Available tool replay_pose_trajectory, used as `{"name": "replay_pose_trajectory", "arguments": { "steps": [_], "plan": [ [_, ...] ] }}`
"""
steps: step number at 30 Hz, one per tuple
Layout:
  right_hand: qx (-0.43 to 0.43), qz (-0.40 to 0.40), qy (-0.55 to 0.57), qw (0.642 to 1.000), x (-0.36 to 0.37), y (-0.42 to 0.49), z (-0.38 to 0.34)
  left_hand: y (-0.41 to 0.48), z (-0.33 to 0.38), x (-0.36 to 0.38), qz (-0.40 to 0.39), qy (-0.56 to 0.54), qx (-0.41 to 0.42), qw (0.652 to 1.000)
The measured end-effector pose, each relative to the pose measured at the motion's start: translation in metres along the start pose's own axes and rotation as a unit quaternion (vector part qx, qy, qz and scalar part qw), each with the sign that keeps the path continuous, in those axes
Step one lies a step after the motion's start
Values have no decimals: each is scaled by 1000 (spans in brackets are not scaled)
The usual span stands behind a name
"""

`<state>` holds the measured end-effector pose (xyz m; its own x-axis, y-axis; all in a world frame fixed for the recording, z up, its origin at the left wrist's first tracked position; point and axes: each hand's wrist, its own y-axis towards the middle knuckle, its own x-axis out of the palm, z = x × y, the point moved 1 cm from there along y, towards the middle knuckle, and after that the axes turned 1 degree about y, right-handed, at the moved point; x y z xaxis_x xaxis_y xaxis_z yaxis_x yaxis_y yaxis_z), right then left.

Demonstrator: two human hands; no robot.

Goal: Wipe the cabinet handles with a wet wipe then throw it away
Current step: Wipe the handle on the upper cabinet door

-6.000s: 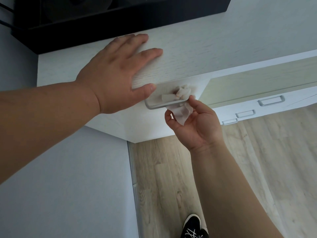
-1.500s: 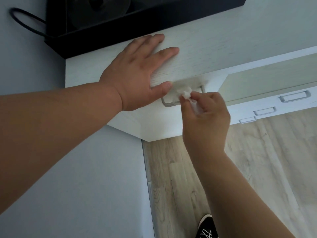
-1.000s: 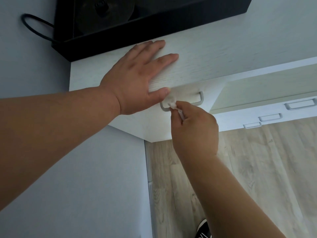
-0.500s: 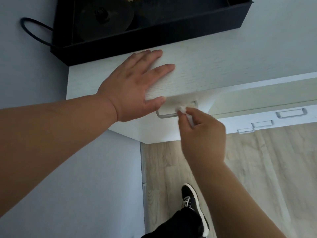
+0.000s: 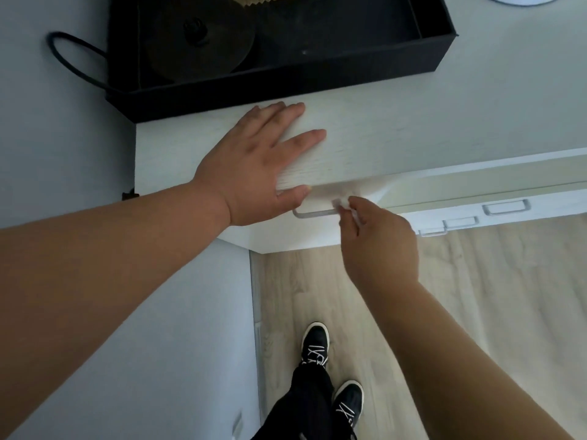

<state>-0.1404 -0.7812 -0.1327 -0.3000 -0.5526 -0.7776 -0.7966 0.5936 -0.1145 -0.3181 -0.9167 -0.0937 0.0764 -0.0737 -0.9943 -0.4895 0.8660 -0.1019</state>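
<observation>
White cabinet top (image 5: 413, 122) carries black tray (image 5: 286, 87), left hand (image 5: 254, 166) flat

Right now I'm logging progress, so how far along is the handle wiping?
Done: nothing visibly finished. In hand: the right hand pinches the wet wipe against the nearest handle while the left hand lies flat on the cabinet top. Left: three further handles along the front, then binning the wipe.

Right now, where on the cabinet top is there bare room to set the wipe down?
The cabinet top is bare right of the left hand, between the black tray's front wall and the front edge. Crowded: the handle, where the right hand pinches the wet wipe.
</observation>
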Motion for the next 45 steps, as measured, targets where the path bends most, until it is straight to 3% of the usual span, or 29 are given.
{"name": "replay_pose_trajectory", "arguments": {
  "steps": [4, 7, 9, 12, 20, 24, 27, 33, 36, 39, 45],
  "plan": [
    [-6, 54, 0, 999, -13, -6, 7, -1, 1, -1, -9, 11, 10, 1000],
    [89, 96, 142, 981, -19, -1, 16, -1, 0, -2, -9, 13, 12, 1000],
    [172, 67, 229, 956, -15, 2, 20, -1, -1, -3, -9, 13, 11, 1000],
    [218, 36, 298, 929, -4, -5, 12, -2, 2, -4, -6, 13, 9, 1000],
    [254, 25, 260, 931, -22, 5, 5, -3, 1, -2, -8, 17, 5, 1000],
    [190, -66, 158, 967, -31, 6, -2, -3, 5, -3, -35, 23, 4, 999],
    [158, -102, 135, 973, -58, -4, -3, -5, 8, -9, -56, 26, -9, 998],
    [111, -78, 124, 983, -118, -14, -1, -9, 70, -25, -132, -22, -141, 981],
    [103, -49, 76, 991, -145, -16, 8, -6, 111, -52, -146, -125, -173, 966],
    [107, -12, 43, 993, -170, -26, 26, 2, 143, -77, -138, -175, -128, 966],
    [193, 29, 10, 981, -229, -60, 84, 31, 216, -96, -214, -202, -4, 956]
  ]
}}
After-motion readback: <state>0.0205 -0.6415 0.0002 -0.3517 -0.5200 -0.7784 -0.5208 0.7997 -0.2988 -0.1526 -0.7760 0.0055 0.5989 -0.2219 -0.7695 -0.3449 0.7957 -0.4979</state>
